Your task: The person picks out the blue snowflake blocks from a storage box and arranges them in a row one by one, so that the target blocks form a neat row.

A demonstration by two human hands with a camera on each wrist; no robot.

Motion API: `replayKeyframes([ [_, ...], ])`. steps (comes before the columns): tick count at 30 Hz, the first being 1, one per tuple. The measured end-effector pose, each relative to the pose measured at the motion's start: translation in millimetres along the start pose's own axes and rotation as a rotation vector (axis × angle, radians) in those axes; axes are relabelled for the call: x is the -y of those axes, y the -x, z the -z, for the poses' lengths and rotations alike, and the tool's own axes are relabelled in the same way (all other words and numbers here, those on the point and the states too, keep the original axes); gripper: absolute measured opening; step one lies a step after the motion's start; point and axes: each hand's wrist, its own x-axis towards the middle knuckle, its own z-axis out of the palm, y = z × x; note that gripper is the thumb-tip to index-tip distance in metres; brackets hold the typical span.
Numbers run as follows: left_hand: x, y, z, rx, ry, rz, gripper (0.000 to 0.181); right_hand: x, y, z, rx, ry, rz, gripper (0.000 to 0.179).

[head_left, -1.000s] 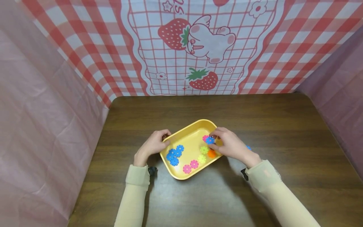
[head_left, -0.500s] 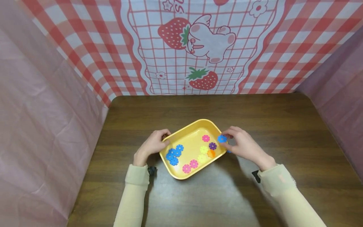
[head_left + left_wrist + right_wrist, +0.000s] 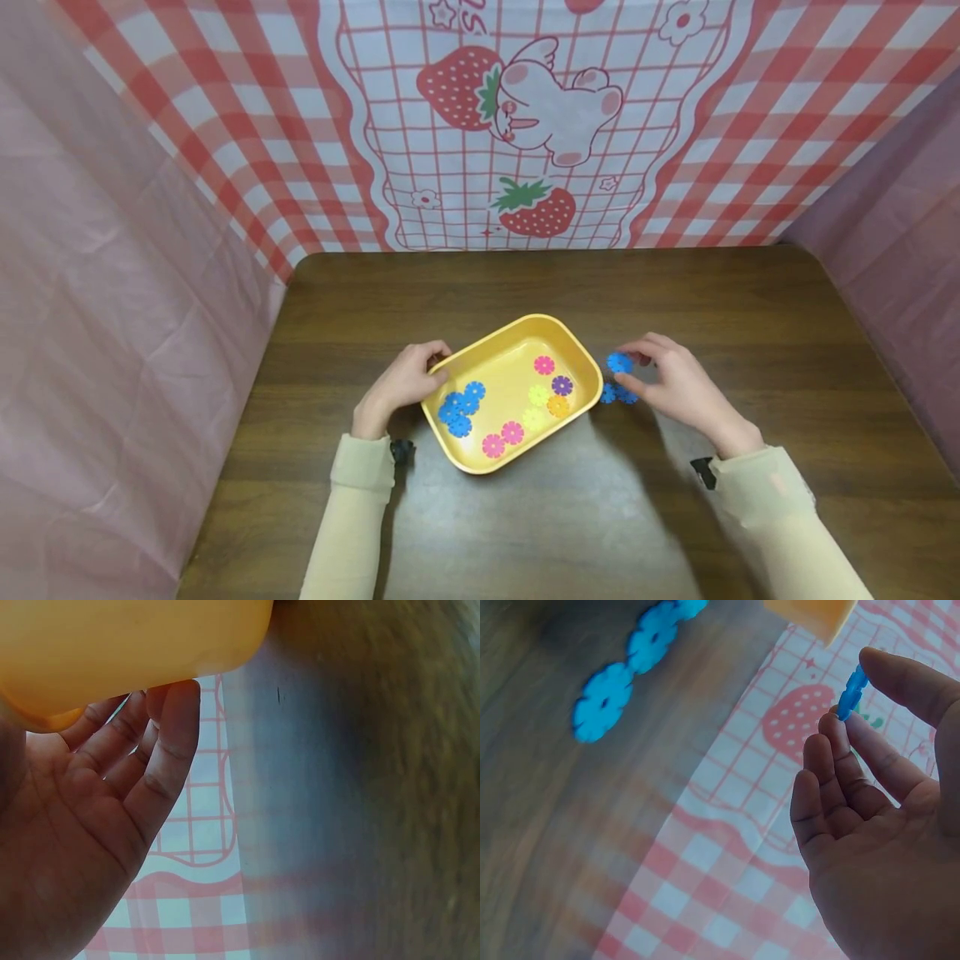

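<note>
My right hand (image 3: pixel 686 389) pinches a blue flower-shaped disc (image 3: pixel 619 362) between thumb and fingers, held up just right of the yellow tray (image 3: pixel 487 341). The right wrist view shows that blue disc (image 3: pixel 851 693) edge-on at the fingertips. Beneath it, more blue discs (image 3: pixel 608 393) lie on the table beside the tray. At the tray's left end, my left hand (image 3: pixel 401 387) grips the rim, and the left wrist view shows its fingers against the tray wall (image 3: pixel 142 645). Inside the tray are several blue discs (image 3: pixel 459 408), pink discs (image 3: pixel 512 432), yellow discs (image 3: pixel 537 395), an orange disc (image 3: pixel 558 406) and a purple disc (image 3: pixel 562 385).
A brown wooden table (image 3: pixel 750 333) carries the tray. Behind it hangs a red-and-white checked cloth (image 3: pixel 262 125) with strawberry prints. Pink curtains (image 3: pixel 112 292) close off both sides.
My right hand has lifted the blue disc out of the tray and carried it right, past the rim. The purple disc has come into view. My left hand stays on the tray.
</note>
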Motion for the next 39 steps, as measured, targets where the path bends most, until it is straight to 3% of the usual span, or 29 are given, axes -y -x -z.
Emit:
replayKeyframes([
  [22,-1.9,0.9,0.5,0.003,0.001,0.005,0.014,-55.5,39.4,2.8,-0.114,0.019,-0.049,0.031],
  [39,-1.3,1.2,0.7,-0.002,0.006,-0.012,0.015,-79.4,57.0,-1.1,-0.056,0.036,-0.124,0.029],
])
